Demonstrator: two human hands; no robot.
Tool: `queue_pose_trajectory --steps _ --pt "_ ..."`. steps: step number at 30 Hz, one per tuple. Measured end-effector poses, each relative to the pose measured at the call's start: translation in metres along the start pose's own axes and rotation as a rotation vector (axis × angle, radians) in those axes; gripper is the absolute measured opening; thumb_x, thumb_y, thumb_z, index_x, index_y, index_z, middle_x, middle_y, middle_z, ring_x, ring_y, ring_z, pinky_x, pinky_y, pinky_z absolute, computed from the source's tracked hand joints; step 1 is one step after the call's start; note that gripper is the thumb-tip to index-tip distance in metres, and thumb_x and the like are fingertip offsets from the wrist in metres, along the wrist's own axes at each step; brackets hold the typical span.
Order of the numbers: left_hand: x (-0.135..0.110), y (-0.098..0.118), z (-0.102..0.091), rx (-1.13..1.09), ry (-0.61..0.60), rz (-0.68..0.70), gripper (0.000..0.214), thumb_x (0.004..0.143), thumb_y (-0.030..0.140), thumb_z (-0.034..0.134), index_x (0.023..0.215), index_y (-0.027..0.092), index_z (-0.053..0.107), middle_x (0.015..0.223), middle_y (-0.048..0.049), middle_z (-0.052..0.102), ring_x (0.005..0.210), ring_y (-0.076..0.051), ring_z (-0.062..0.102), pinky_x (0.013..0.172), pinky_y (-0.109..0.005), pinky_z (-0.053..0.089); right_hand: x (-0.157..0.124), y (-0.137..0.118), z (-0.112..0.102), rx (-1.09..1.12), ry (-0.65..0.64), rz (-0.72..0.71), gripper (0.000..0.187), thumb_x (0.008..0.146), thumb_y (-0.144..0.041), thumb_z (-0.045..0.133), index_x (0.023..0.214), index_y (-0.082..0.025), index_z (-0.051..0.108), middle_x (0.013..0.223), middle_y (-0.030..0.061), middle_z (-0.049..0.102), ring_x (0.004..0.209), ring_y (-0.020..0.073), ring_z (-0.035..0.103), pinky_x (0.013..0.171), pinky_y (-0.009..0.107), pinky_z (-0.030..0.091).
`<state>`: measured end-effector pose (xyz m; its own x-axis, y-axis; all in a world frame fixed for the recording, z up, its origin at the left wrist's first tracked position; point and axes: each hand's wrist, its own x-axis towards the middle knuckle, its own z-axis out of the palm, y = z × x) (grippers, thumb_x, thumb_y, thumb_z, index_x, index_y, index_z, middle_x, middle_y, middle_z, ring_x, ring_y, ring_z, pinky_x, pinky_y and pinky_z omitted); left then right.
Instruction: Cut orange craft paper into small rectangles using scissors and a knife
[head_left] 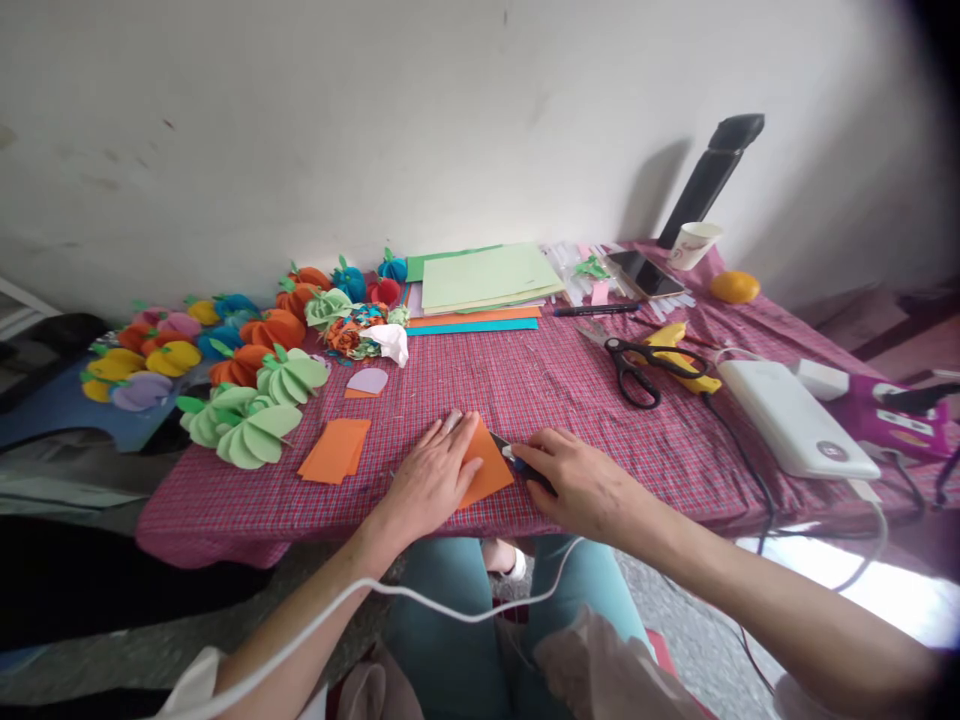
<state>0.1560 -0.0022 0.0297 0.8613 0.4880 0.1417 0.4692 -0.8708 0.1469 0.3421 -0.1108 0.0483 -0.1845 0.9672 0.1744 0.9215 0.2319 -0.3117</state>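
My left hand (pixel 433 472) lies flat, fingers stretched out, pressing an orange paper piece (pixel 487 470) onto the red checked tablecloth (pixel 525 390) near the table's front edge. My right hand (pixel 581 485) is closed around a dark pen (pixel 512 459), whose tip touches the right edge of that orange piece. A small stack of orange paper rectangles (pixel 336 449) lies just left of my left hand. A lilac paper shape (pixel 367 381) rests farther back.
Several paper pumpkins, green (pixel 247 420), orange and yellow, crowd the left side. Coloured paper sheets (pixel 484 280) lie at the back. Black scissors (pixel 637 365), a yellow glue gun (pixel 679 355), a white power bank (pixel 795 420), a phone (pixel 645 272), a paper cup (pixel 694 243) and an orange fruit (pixel 735 287) fill the right.
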Motion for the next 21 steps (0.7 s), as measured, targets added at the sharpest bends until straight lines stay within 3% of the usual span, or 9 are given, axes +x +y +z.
queue_pose_trajectory --steps 12,21 --pt "-0.001 -0.002 0.002 0.054 -0.019 0.027 0.052 0.088 0.034 0.030 0.136 0.017 0.018 0.141 -0.0075 0.025 0.130 -0.019 0.018 0.104 -0.040 0.024 0.016 -0.002 0.003 -0.019 -0.006 -0.002 0.031 0.078 -0.019 0.044 0.108 -0.016 0.053 0.087 0.0076 0.052 0.082 0.0175 0.049 0.070 0.030 0.041" --pt "-0.001 -0.001 0.001 0.056 -0.020 0.031 0.054 0.088 0.033 0.031 0.136 0.013 0.016 0.140 -0.0098 0.025 0.130 -0.019 0.018 0.105 -0.039 0.023 0.010 0.002 0.000 -0.015 0.015 0.004 0.032 0.078 -0.018 0.045 0.109 -0.014 0.053 0.089 0.0088 0.053 0.085 0.0183 0.050 0.075 0.032 0.041"
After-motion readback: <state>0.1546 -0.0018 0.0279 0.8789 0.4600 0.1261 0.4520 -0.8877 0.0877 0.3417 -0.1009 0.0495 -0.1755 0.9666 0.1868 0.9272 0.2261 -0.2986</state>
